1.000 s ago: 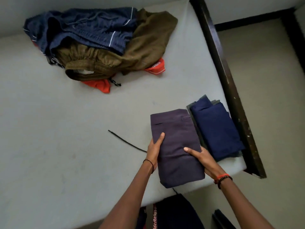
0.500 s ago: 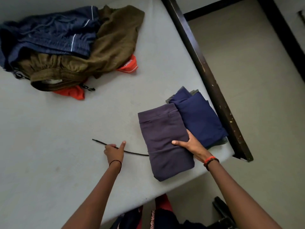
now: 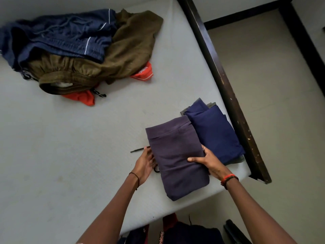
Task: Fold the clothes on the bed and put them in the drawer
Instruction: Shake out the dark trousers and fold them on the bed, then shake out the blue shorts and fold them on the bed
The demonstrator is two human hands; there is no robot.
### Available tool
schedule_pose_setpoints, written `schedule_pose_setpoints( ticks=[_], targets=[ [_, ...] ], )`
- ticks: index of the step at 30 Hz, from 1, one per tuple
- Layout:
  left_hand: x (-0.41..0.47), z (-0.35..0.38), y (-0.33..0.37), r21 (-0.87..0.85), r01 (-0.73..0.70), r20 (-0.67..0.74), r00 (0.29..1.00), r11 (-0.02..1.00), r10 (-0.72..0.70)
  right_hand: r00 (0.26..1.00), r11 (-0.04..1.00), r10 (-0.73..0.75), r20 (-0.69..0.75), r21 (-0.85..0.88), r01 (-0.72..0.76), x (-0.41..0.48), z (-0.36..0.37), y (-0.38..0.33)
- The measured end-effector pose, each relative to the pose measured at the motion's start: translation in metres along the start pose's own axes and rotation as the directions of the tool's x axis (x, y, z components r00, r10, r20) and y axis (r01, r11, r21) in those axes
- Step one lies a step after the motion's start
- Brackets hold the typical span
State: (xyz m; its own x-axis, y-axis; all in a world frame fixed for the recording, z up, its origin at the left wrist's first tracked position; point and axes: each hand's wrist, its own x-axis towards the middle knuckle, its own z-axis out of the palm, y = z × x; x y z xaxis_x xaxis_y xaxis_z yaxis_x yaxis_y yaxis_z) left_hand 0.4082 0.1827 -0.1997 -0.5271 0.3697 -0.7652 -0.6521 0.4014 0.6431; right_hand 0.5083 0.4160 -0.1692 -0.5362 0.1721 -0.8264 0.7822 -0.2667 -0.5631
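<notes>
My grey bed (image 3: 70, 155) had the unfolded heap (image 3: 84, 53) up at 11 o'clock, plus a folded purple garment (image 3: 175, 155) touching a navy stack (image 3: 214, 131) around 4.

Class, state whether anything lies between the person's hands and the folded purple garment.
Nothing visible does: the left hand touches the purple garment at its left edge, and the right hand holds its right side.
</notes>
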Motion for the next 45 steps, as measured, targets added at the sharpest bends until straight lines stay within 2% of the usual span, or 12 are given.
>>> schedule_pose_setpoints(
  ticks=[4,6,10,12,16,19,23,27,30,35,41,45],
  targets=[
    [0.008,0.000,0.019,-0.165,0.224,0.059,0.974,0.961,-0.217,0.998,0.980,0.006,-0.069,-0.200,-0.020,0.003,0.000,-0.004],
    [0.012,-0.005,0.030,-0.060,0.251,0.008,0.968,0.966,-0.251,0.994,0.939,0.026,-0.105,-0.340,-0.061,0.003,0.000,-0.011],
    [0.017,-0.034,0.056,0.072,0.261,-0.074,0.964,0.963,-0.256,0.975,0.701,0.065,-0.213,-0.685,-0.196,0.004,-0.005,-0.029],
    [0.019,-0.057,0.076,0.093,0.208,-0.106,0.974,0.974,-0.198,0.962,0.606,0.017,-0.273,-0.762,-0.228,0.002,-0.003,-0.049],
    [0.022,-0.114,0.122,0.209,0.044,-0.243,0.970,0.977,0.008,0.936,0.529,-0.209,-0.282,-0.838,-0.134,0.001,0.022,-0.112],
    [0.027,-0.160,0.164,0.373,-0.069,-0.393,0.891,0.925,0.226,0.905,0.511,-0.382,-0.190,-0.859,0.035,0.018,0.059,-0.168],
    [0.039,-0.209,0.223,0.668,-0.129,-0.412,0.756,0.733,0.509,0.800,0.439,-0.599,-0.031,-0.849,0.295,0.061,0.127,-0.240],
    [0.057,-0.234,0.265,0.854,-0.150,-0.310,0.623,0.498,0.719,0.642,0.211,-0.749,0.167,-0.858,0.469,0.105,0.196,-0.303],
    [0.069,-0.246,0.279,0.922,-0.136,-0.216,0.599,0.363,0.771,0.613,0.087,-0.738,0.282,-0.861,0.501,0.134,0.242,-0.335],
    [0.085,-0.262,0.281,0.950,-0.128,-0.148,0.621,0.286,0.769,0.714,0.024,-0.640,0.285,-0.921,0.389,0.170,0.280,-0.353],
    [0.088,-0.270,0.269,0.975,-0.047,-0.131,0.664,0.216,0.736,0.693,0.037,-0.668,0.272,-0.918,0.395,0.167,0.281,-0.359],
    [0.074,-0.267,0.269,0.986,0.013,-0.137,0.649,0.168,0.749,0.663,0.067,-0.691,0.288,-0.887,0.456,0.121,0.276,-0.353]
  ],
)
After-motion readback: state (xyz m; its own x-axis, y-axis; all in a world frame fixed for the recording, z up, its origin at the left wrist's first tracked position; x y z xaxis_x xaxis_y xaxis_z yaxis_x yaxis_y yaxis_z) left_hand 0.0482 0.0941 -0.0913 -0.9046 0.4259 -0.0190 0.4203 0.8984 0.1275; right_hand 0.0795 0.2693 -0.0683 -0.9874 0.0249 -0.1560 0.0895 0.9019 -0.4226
